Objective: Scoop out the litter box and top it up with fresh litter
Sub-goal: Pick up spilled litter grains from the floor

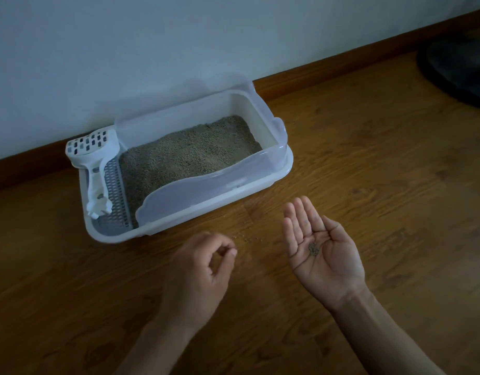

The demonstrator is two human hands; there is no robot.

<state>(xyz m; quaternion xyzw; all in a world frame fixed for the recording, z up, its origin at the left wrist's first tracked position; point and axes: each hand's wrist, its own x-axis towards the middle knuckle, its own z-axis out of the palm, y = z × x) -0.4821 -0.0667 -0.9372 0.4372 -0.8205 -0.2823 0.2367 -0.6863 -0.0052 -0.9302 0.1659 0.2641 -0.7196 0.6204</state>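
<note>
Both forearms reach in from the bottom edge over a wooden floor (395, 163). On the right, the right hand (321, 251) lies palm up with its fingers straight and together, pointing away from the camera, and a small dark pinch of litter grains (312, 249) sits in the hollow of the palm. To the left, the left hand (203, 269) is turned knuckles up, its thumb and forefinger curled tip to tip in a pinch; whether a grain is caught between them is too small to tell. A few stray grains (247, 236) are scattered on the floor between the hands and the box. Beyond them stands the litter box (283, 169), a white tray with a translucent high rim, set against the skirting board (341, 69) and the pale wall (152, 50). Its long axis runs from lower left to upper right, with the open, low end toward the left. Grey-brown litter (190, 152) fills the main part. At the left end lies a grey perforated grate (117, 196), and a white slotted scoop (95, 158) rests on it, head toward the wall, handle pointing toward the camera. A dark round object (457, 69) sits at the far right, blurred.
</note>
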